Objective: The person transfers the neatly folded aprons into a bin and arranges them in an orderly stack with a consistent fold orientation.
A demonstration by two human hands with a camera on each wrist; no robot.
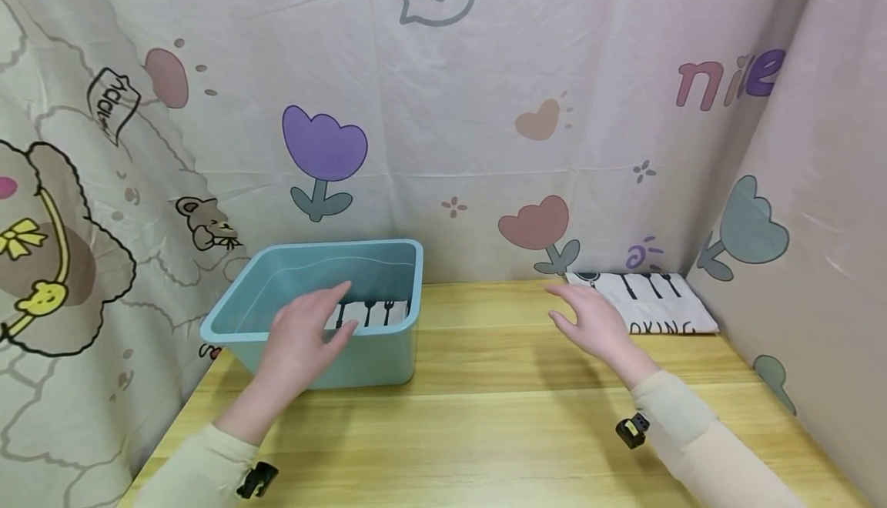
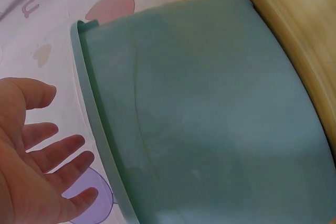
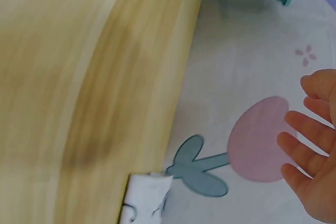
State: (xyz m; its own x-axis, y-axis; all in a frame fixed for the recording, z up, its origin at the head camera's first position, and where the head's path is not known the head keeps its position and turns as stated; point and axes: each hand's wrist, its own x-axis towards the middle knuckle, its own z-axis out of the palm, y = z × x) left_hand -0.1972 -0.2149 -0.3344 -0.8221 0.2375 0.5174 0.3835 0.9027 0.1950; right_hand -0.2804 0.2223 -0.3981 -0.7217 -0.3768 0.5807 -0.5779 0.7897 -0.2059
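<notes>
The tub (image 1: 360, 362) stands on the left part of our table (image 1: 485, 431), close to the backdrop (image 1: 485, 92), and our 2 hands hang above the wood with nothing in them.

Nearest to us are our 2 pale sleeves (image 1: 201, 466), each with a small black clip at the wrist. Our left hand (image 1: 301, 335) hovers over the tub's near rim, fingers straight and spread, holding nothing; we cannot tell whether it touches the rim. The left wrist view shows the same hand (image 2: 37, 156) open, palm bare, just beside the tub's (image 2: 210, 119) outer wall.

Our right hand (image 1: 589, 319) floats over the table right of centre, well apart from the tub, fingers relaxed and slightly parted, gripping nothing. The right wrist view shows its fingers (image 3: 315, 150) loose against the flowered backdrop (image 3: 247, 77).

Inside the tub lies a white cloth (image 1: 377, 312) printed with black cutlery shapes. Farther back, at the table's right rear corner, a 2nd folded cloth (image 1: 647, 300) with the same print lies flat against the backdrop, just beyond our right hand. A corner of it (image 3: 144, 198) shows at the table (image 3: 79, 103) edge in the right wrist view.
</notes>
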